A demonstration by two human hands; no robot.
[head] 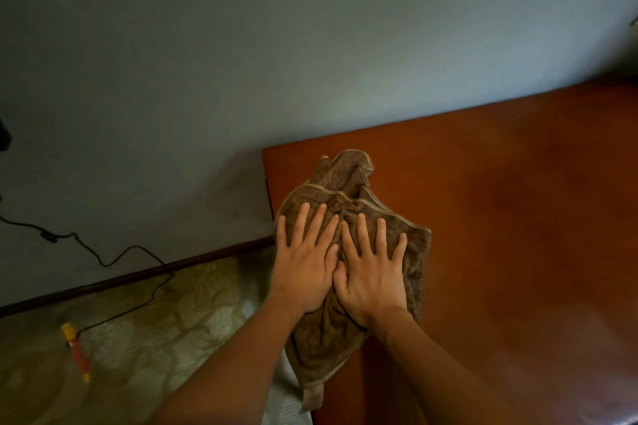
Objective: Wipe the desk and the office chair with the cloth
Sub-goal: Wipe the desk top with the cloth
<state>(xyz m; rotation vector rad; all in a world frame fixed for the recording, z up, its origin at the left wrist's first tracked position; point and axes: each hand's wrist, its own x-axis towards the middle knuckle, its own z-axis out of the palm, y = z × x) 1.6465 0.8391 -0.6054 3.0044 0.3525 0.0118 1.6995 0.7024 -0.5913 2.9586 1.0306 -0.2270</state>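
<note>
Fingers [361, 231] of both hands lie straight and spread, gripping nothing. The left hand [303, 266] and right hand [371, 276] press flat, side by side, on a crumpled brown cloth [348, 183]. The cloth lies at the left edge of the reddish-brown desk [500, 235], its near end hanging over. On the floor [172, 338] lie a black cable [50, 236] and a red-and-yellow stick [76, 352].

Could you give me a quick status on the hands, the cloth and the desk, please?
Pressing flat, side by side: left hand, right hand, on brown cloth. Cloth at desk left edge, part overhanging. Nothing seen blocking.
</note>
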